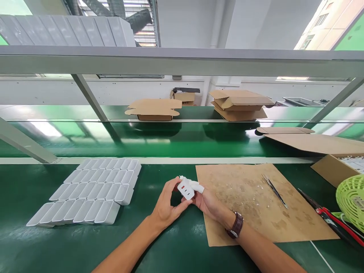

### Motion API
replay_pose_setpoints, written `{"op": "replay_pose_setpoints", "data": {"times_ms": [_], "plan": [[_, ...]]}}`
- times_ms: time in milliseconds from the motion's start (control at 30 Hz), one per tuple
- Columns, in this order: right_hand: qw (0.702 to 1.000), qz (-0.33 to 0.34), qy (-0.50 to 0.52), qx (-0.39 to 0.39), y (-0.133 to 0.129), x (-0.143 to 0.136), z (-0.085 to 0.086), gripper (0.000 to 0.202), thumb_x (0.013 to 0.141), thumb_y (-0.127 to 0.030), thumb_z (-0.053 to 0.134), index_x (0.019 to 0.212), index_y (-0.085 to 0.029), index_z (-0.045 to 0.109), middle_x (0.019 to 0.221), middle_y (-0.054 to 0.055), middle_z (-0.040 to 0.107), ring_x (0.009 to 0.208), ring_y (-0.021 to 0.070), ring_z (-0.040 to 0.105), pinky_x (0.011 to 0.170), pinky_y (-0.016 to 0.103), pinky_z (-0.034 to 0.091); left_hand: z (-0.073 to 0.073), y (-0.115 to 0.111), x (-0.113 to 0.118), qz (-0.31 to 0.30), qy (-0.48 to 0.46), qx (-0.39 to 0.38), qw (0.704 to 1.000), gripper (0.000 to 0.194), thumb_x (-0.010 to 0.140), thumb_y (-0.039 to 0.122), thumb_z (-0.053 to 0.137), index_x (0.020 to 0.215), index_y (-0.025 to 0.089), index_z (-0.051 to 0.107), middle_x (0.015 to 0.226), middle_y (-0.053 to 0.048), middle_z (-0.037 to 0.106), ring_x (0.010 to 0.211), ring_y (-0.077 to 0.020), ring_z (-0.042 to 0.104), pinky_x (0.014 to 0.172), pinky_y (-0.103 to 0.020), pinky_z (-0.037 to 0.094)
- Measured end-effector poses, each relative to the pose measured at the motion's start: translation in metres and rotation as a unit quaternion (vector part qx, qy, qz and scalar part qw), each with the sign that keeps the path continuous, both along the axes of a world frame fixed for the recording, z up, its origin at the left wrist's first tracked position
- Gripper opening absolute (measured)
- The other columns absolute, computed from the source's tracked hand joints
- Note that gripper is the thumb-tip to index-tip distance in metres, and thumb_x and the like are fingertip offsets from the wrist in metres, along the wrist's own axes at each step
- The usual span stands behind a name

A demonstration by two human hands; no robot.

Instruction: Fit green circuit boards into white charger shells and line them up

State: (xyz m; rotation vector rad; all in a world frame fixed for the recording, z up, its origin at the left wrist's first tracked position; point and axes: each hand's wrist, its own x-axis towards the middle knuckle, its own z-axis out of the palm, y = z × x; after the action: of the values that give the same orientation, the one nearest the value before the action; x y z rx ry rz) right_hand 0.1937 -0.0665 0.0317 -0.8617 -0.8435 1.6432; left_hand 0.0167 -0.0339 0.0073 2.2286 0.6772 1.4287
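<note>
Both hands hold a small white charger (186, 188) over the green table, its port face turned up toward me. My left hand (166, 206) cups it from the left and below. My right hand (209, 203) grips it from the right; white finger cots cover the fingertips and a brown watch sits on the wrist. A white plastic tray (91, 189) with many empty slots lies just to the left. A brown cardboard mat (256, 201) lies under and to the right of my right hand.
Metal tweezers (274, 189) lie on the mat. Red-handled cutters (330, 218) and a green fan (352, 199) sit at the right edge, next to an open carton (331, 170). Cardboard boxes (240, 104) stand on the green conveyor behind. A grey shelf beam crosses overhead.
</note>
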Motion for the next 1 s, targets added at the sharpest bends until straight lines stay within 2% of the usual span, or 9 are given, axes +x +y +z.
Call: {"op": "replay_pose_setpoints", "data": {"times_ms": [333,500,600,700,733,800,900,933,1000], "plan": [[1.0,0.004,0.0,-0.012,0.0,0.0,-0.002,0.031,0.089,-0.045,0.066,0.103,-0.018,0.072,0.094,0.007,0.074,0.084,0.0233,0.07,0.083,0.04,0.06,0.001,0.0,0.0,0.006,0.011,0.0,1.0,0.076,0.095,0.038,0.073,0.157,0.029,0.03,0.124,-0.011,0.064,0.103,-0.0243,0.068,0.087,-0.039,0.061],[0.976,-0.072,-0.172,0.11,0.003,0.003,-0.014,0.039,0.092,-0.048,0.065,0.122,-0.023,0.068,0.115,0.009,0.071,0.097,0.0247,0.07,0.084,0.041,0.062,0.002,0.004,-0.004,0.014,0.06,-0.025,0.998,0.08,0.095,0.027,0.068,0.16,0.026,0.022,0.131,-0.014,0.06,0.114,-0.0282,0.061,0.099,-0.049,0.055],[0.925,-0.105,-0.309,0.196,-0.002,0.004,-0.014,0.037,0.096,-0.036,0.061,0.132,-0.026,0.064,0.129,0.009,0.065,0.103,0.0214,0.068,0.089,0.037,0.061,-0.003,0.009,-0.005,0.023,0.094,-0.061,0.993,0.08,0.094,0.026,0.066,0.16,0.025,0.021,0.13,-0.014,0.059,0.119,-0.0306,0.059,0.102,-0.054,0.051],[0.861,-0.079,-0.417,0.281,-0.006,0.008,-0.004,0.03,0.101,-0.025,0.053,0.129,-0.028,0.065,0.123,0.006,0.067,0.101,0.0191,0.068,0.089,0.035,0.06,-0.012,0.013,-0.006,0.045,0.097,-0.107,0.988,0.076,0.092,0.031,0.066,0.157,0.025,0.027,0.124,-0.013,0.061,0.113,-0.0299,0.061,0.097,-0.052,0.054],[0.832,-0.075,-0.456,0.309,-0.006,0.012,0.0,0.029,0.102,-0.022,0.05,0.126,-0.027,0.065,0.119,0.006,0.069,0.1,0.019,0.068,0.088,0.034,0.059,-0.015,0.014,-0.006,0.055,0.096,-0.124,0.986,0.076,0.091,0.032,0.067,0.156,0.024,0.03,0.123,-0.012,0.061,0.11,-0.0293,0.062,0.096,-0.051,0.055],[0.742,-0.081,-0.575,0.336,-0.002,0.023,0.005,0.028,0.103,-0.016,0.046,0.119,-0.025,0.067,0.114,0.006,0.07,0.1,0.0192,0.067,0.088,0.033,0.058,-0.018,0.015,-0.007,0.071,0.09,-0.16,0.981,0.075,0.087,0.036,0.07,0.153,0.023,0.035,0.122,-0.012,0.062,0.103,-0.0276,0.065,0.093,-0.05,0.056],[0.598,-0.091,-0.743,0.288,0.008,0.042,0.005,0.026,0.099,-0.007,0.046,0.104,-0.019,0.069,0.109,0.01,0.07,0.099,0.0226,0.066,0.087,0.034,0.056,-0.017,0.018,-0.007,0.084,0.076,-0.213,0.97,0.076,0.084,0.041,0.073,0.15,0.022,0.039,0.123,-0.012,0.064,0.092,-0.0245,0.067,0.09,-0.05,0.057],[0.571,-0.091,-0.77,0.27,0.011,0.047,0.003,0.024,0.096,-0.006,0.048,0.1,-0.018,0.069,0.105,0.011,0.07,0.097,0.0242,0.066,0.086,0.035,0.055,-0.014,0.021,-0.007,0.084,0.071,-0.229,0.967,0.076,0.083,0.043,0.073,0.149,0.022,0.04,0.123,-0.011,0.065,0.091,-0.0242,0.068,0.09,-0.05,0.058],[0.552,-0.088,-0.789,0.255,0.015,0.051,-0.002,0.018,0.092,-0.004,0.055,0.095,-0.016,0.069,0.1,0.012,0.069,0.096,0.0271,0.064,0.085,0.037,0.053,-0.008,0.027,-0.004,0.075,0.06,-0.256,0.962,0.074,0.083,0.045,0.073,0.146,0.022,0.042,0.124,-0.012,0.066,0.093,-0.0254,0.07,0.092,-0.05,0.058]]}}
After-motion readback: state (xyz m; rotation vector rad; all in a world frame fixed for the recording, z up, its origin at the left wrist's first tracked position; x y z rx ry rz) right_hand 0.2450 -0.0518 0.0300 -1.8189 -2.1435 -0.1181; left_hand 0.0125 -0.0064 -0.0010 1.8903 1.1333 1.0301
